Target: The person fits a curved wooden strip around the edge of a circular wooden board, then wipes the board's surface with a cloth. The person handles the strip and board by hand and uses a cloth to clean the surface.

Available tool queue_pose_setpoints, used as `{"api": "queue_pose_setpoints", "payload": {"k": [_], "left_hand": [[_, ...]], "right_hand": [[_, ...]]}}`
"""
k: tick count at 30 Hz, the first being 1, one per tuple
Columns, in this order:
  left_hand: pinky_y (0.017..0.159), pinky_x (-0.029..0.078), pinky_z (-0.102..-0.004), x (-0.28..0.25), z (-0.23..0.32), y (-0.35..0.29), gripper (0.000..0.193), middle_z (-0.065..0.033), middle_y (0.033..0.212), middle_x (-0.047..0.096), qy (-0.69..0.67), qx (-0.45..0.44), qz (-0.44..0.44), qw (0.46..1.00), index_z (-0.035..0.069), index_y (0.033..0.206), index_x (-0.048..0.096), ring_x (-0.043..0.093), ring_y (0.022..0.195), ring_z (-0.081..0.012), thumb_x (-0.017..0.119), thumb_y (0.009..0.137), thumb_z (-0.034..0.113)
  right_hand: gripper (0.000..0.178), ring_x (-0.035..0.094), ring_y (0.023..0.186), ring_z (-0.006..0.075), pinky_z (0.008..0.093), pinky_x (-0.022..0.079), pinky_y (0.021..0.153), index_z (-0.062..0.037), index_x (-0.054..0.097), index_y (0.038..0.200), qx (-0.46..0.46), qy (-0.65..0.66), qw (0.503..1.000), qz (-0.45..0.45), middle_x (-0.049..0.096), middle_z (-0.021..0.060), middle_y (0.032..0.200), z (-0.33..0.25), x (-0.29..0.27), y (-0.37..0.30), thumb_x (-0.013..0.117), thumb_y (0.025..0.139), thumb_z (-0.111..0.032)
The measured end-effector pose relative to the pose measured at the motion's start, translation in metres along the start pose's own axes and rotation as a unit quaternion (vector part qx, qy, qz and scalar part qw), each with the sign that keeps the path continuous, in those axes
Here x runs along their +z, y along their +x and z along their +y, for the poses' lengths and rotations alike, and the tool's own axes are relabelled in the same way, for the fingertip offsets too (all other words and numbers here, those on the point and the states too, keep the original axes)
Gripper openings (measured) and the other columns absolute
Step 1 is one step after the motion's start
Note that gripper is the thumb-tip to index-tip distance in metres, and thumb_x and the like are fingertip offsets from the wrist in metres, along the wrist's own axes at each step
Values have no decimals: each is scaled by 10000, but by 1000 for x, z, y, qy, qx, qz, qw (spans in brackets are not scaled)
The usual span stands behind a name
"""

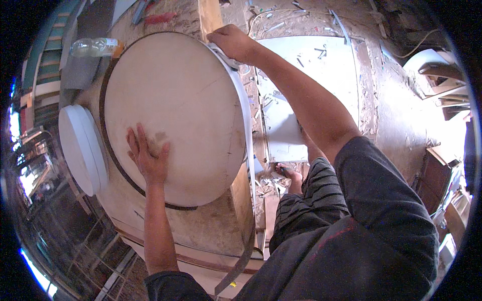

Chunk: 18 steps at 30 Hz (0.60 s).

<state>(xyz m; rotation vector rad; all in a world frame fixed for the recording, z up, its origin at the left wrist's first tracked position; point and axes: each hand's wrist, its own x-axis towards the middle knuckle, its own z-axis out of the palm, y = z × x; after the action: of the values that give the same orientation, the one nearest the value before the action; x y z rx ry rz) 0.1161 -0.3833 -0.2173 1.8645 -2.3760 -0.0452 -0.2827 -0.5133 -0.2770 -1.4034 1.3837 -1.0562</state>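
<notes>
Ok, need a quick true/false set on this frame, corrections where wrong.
1. The left hand lies with fingers spread on the large round board. True.
2. The right hand rests at the middle of the board. False: it is curled at the far rim, by a white strip.
3. White discs are left of the board. True.
4. The plastic bottle is right of the board. False: it is to the upper left.
5. Small scraps lie on the white panel. True.
</notes>
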Motion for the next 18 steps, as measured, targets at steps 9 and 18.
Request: {"api": "queue_pose_setpoints", "payload": {"k": [9,18], "left_hand": [[1216,147,-699,-5,9,2,1043,-198,1728,218,-11,1,-6,1000,210,1667,314,178,1597,-420,765,818,615],[1195,144,-736,-5,7,2,1027,-202,1734,202,-27,11,-8,1000,221,1671,297,172,1594,-438,766,830,579]], "right_hand": [[426,681,883,504,535,520,852,72,665,887,96,12,992,79,670,334,894,2,13,-82,479,1003,-293],[460,644,750,471,518,504,776,88,613,824,146,63,979,126,605,350,794,-3,23,-125,471,1018,-303]]}}
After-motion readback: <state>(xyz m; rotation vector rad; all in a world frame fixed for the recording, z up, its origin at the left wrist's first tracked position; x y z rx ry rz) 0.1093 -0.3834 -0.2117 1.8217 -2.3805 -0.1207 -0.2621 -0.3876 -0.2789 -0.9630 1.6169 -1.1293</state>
